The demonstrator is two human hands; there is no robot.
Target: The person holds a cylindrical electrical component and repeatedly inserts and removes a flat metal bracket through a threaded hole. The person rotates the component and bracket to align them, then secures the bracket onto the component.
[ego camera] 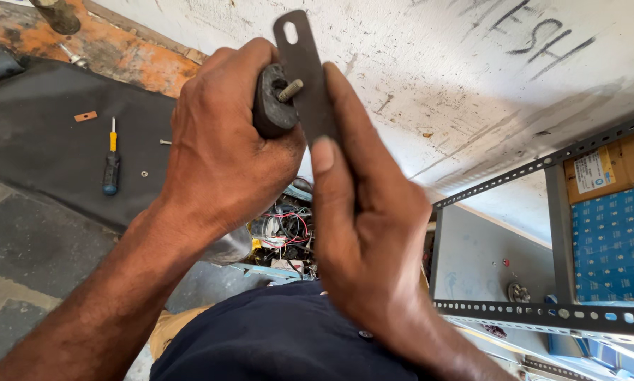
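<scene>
My left hand is wrapped around a black rubber mount with a threaded stud sticking out of it. My right hand presses a flat dark metal bracket against the stud, thumb along the strip. The bracket has a slot hole near its top end. Both hands are held up close in front of me, above my lap.
A black mat on the floor at left carries a screwdriver with a blue and yellow handle, a small copper plate and loose screws. A tangle of wires lies below the hands. A slotted metal rack with blue boxes stands right.
</scene>
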